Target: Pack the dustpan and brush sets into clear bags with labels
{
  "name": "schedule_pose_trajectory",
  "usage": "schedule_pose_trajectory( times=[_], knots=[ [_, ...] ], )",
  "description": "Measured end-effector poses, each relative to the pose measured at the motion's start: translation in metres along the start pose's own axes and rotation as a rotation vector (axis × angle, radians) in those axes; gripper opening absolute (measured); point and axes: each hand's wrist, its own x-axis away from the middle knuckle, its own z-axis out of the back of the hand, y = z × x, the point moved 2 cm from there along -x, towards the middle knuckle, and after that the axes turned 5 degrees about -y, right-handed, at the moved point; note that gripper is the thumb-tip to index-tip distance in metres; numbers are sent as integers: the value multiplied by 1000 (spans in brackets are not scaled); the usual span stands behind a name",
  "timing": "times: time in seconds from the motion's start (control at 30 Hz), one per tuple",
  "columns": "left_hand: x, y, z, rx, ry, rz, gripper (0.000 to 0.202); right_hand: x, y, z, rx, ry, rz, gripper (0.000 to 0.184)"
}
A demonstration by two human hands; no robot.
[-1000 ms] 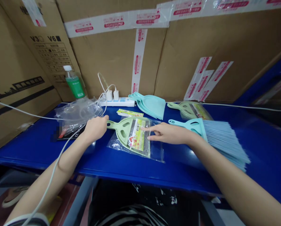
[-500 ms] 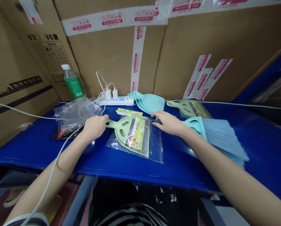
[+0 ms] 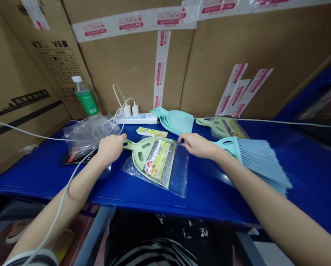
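Observation:
A green dustpan lies in a clear plastic bag, with a small grey-bristled brush and a yellow printed card over it. My left hand is closed at the tip of its handle. My right hand pinches the bag's upper right corner, beyond the pan's wide edge. Just right of that hand, partly behind my forearm, is a light blue brush with long bristles. Light blue dustpans, one in another, lie behind my right hand.
Another bagged green dustpan set lies at the back right. A loose printed card, a white power strip, crumpled clear plastic and a green-labelled bottle stand along the back left. A white cable crosses my left forearm. Cardboard walls the back.
My right hand has closed on the bag's corner. The bagged dustpan has turned slightly and shifted a little left and toward me.

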Motion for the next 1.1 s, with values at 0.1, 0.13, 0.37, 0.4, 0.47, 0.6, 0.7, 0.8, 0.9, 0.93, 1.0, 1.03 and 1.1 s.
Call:
schedule_pose_trajectory(
  times=[0.1,0.13,0.37,0.4,0.47,0.6,0.7,0.8,0.9,0.93,1.0,1.03,1.1],
  knots=[
    [-1,-1,-1,2,5,-4,40,0,-1,0,-7,-11,23,27],
    [-1,-1,-1,3,7,-6,39,0,-1,1,-9,-15,27,27],
    [0,1,1,72,134,2,32,6,-8,6,-19,-43,13,32],
    [0,2,2,92,150,-37,31,7,-10,6,-16,-31,1,31],
    [1,7,0,143,166,-189,29,7,-13,5,-10,4,-21,30],
    [8,19,-7,255,211,-646,29,7,-19,3,-30,38,0,28],
    [17,25,-10,342,269,-907,32,7,-20,3,-32,-9,12,22],
    [25,28,-9,411,282,-1077,33,8,-19,5,-33,-52,2,22],
    [32,33,-9,458,237,-1214,43,8,-18,6,-31,-76,-21,22],
    [34,34,-9,473,222,-1245,44,8,-18,6,-29,-83,-30,22],
    [35,36,-11,494,201,-1280,38,9,-19,7,-22,-100,-44,22],
    [36,36,-12,499,194,-1286,32,11,-19,8,-20,-108,-49,21],
    [35,36,-14,492,177,-1288,22,15,-19,10,-6,-142,-53,19]
  ],
)
